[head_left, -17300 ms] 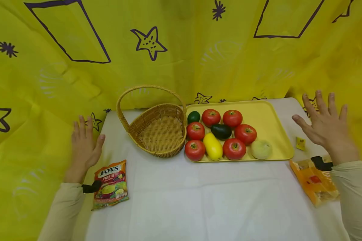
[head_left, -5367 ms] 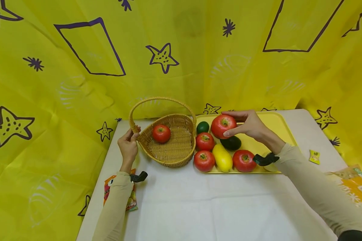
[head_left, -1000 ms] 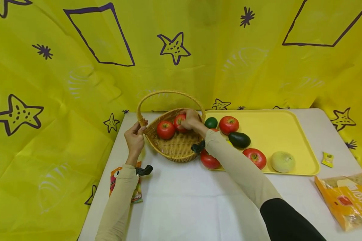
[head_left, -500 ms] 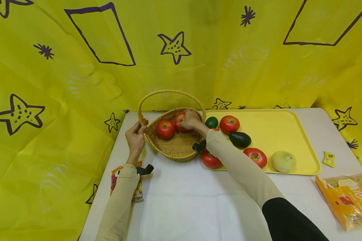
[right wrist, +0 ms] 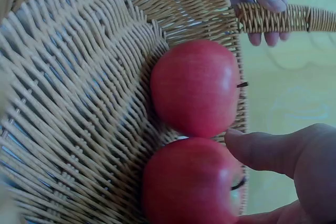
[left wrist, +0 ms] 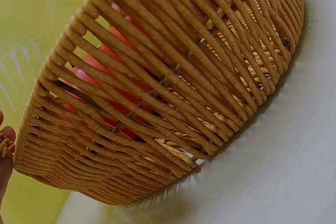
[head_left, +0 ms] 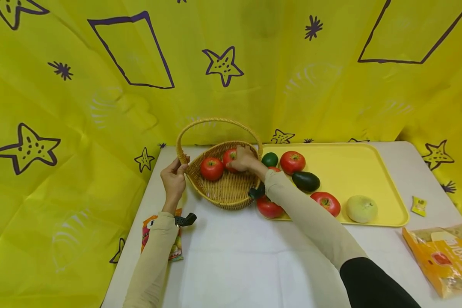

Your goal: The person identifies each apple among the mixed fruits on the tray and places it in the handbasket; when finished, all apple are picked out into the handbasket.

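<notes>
Right now, grips the handle (head_left: 182, 156) of one wicker basket (head_left: 231, 192) near its left end with the left hand (head_left: 174, 182), curling thumb and fingers round the cane. Holds one red apple (right wrist: 184, 187) inside the basket with the right hand (head_left: 244, 159), bending thumb and fingers about its side. Counts two apples in the basket altogether: the held one and a second apple (head_left: 211, 169) just to its left. Counts at least four more red apples (head_left: 292, 162) on one yellow tray (head_left: 342, 171) to the right, some partly covered by the right sleeve (head_left: 312, 218). Adds on that tray one avocado (head_left: 306, 182), one small dark-green fruit (head_left: 270, 159) and one pale round fruit (head_left: 362, 208). Counts two snack bags on the desk (head_left: 231, 273): one printed bag (head_left: 148, 229) partly under the left sleeve (head_left: 154, 256), one orange bag (head_left: 442, 259) at far right. Finds one small yellow packet (head_left: 419, 205) between tray and desk edge.
</notes>
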Motion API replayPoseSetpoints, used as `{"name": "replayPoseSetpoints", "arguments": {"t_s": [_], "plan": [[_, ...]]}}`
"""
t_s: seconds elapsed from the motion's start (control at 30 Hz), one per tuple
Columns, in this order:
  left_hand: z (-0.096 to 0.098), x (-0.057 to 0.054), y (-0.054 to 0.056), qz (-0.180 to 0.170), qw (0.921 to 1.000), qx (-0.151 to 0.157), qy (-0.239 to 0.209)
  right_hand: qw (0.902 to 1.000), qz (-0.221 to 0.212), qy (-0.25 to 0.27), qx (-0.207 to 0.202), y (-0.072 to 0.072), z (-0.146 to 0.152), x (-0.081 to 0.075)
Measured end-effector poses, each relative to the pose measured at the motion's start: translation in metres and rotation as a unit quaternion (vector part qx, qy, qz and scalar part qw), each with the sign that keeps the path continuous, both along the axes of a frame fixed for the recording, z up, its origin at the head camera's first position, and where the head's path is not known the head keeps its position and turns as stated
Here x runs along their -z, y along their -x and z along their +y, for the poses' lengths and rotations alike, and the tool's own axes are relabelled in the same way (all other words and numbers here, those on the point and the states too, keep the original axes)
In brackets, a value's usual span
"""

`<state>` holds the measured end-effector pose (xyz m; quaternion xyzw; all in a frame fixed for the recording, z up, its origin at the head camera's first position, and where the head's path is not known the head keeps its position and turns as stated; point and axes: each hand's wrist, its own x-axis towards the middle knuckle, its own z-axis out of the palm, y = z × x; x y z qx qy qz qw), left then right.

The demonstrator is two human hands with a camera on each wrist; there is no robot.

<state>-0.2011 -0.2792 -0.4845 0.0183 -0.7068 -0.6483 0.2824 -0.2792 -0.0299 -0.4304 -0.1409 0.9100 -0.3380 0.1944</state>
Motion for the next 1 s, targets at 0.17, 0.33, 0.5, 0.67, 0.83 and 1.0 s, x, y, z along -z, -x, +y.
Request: {"name": "replayPoseSetpoints", "arguments": {"t_s": [0.17, 0.33, 0.5, 0.67, 0.83, 1.0], "plan": [[0.001, 0.002, -0.001, -0.008, 0.9999, 0.001, -0.006, 0.9996, 0.004, 0.011, -0.025, -0.013, 0.011, -0.012], [0.001, 0.002, -0.001, -0.004, 1.0, -0.001, -0.008, 0.9931, -0.006, 0.082, -0.083, -0.029, 0.029, -0.03], [0.003, 0.002, 0.0, 0.001, 1.0, -0.001, -0.01, 0.9703, -0.035, 0.19, -0.146, -0.045, 0.058, -0.04], [0.004, 0.003, -0.001, 0.003, 1.0, 0.002, -0.008, 0.9527, -0.036, 0.249, -0.17, -0.06, 0.097, -0.043], [0.004, 0.003, -0.001, 0.003, 1.0, 0.0, -0.003, 0.9489, -0.012, 0.262, -0.176, -0.07, 0.146, -0.042], [0.003, 0.002, -0.001, 0.006, 1.0, -0.002, 0.004, 0.9584, 0.02, 0.237, -0.158, -0.077, 0.194, -0.032]]}}
